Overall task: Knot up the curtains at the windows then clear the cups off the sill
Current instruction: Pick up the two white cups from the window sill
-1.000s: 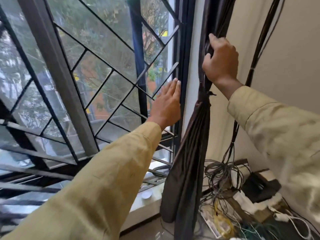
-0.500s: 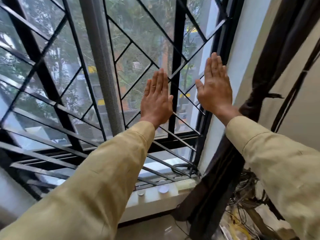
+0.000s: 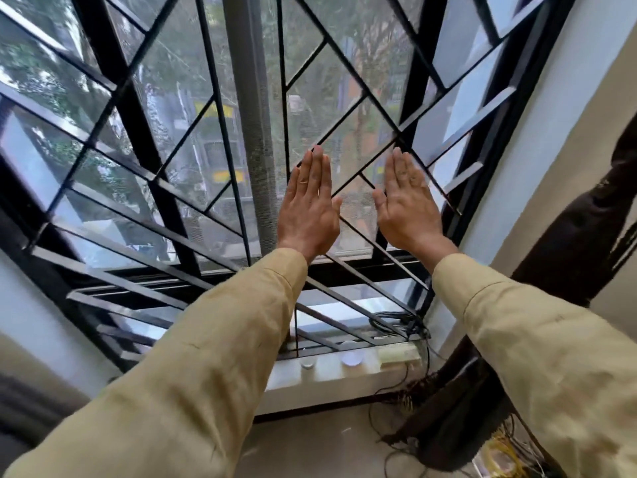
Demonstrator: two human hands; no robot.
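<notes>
- Both hands are flat and empty, fingers straight: left hand [image 3: 307,215] and right hand [image 3: 408,210] raised side by side in front of the window grille [image 3: 179,208].
- The dark curtain [image 3: 565,257] hangs right of the grille, well clear of both hands.
- Looks soft and floppy, probably fairly light. I'd gather it mid-length, where it's already bunched, to knot it.
- Small round things sit on the sill [image 3: 331,369] below the grille; can't tell if they're cups.

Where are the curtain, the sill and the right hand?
curtain [image 3: 568,236], head view, on the dark bunched fabric.
sill [image 3: 327,370], head view, on its bare top.
right hand [image 3: 406,205], head view, on the back.
</notes>
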